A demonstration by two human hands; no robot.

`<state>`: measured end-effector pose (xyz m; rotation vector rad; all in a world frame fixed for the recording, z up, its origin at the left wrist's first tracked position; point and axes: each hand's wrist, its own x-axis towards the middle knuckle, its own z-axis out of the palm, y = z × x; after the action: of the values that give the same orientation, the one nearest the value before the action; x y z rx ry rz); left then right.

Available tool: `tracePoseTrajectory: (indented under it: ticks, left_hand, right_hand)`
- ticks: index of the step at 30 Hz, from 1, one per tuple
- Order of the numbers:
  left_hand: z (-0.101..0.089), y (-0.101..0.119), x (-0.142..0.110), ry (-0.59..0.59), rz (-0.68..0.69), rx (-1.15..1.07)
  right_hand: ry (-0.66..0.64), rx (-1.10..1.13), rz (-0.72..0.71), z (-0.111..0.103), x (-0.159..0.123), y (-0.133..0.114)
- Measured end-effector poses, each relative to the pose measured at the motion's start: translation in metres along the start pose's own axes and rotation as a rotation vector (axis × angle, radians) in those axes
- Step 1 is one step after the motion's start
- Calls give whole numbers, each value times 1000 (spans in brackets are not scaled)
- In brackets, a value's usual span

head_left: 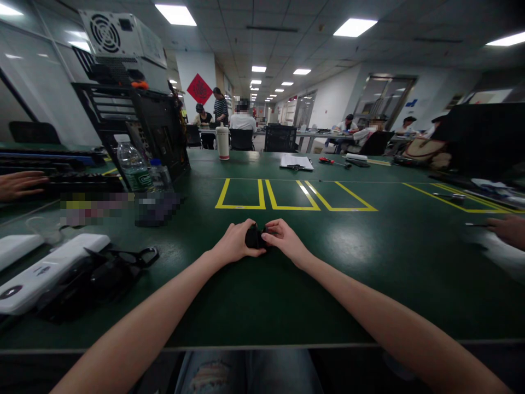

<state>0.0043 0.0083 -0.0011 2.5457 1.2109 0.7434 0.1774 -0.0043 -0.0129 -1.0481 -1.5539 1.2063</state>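
Note:
Between my two hands is a small black object (254,237), low over the green table (229,306); its kind is too dark and small to tell. My left hand (234,241) grips it from the left, with the thumb below and the fingers over the top. From the right, the bent fingers of my right hand (284,239) pinch its right side, and part of it is hidden behind them. Yellow tape outlines (292,208) lie on the table just beyond my hands.
At left stand a black computer case (156,126), a water bottle (133,164), a white power strip (53,268) and black glasses (143,257). Farther back are a white cup (222,143), a clipboard (297,162) and a red screwdriver (328,161). Other people's hands show at both sides.

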Motion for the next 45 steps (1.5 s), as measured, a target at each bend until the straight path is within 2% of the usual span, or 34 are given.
tracePoseTrajectory:
  ticks: [3,9,18,28,35,39,45]
  left_hand:
    - [0,-1,1,-18,-1,-17]
    - [1,-2,1,-22,0,-34]
    - [-1,-1,1,-19,8,-42]
    - [1,-1,0,5,31,-16]
    - [0,-2,-1,-7,18,-36]
    - [1,-2,0,-4,6,-26]
    - [-1,0,0,-12,16,-16]
  right_hand:
    - [-104,2,-18,4,-3,-9]
    - [-134,22,32,8,-7,-16]
    - [-140,66,55,6,-5,-13]
    - [-140,75,-21,8,-8,-14]
    - [-107,-54,-21,10,-8,-15]
    - [-140,-151,-31,9,-8,-14]
    - [-181,-101,-40,10,-13,-20]
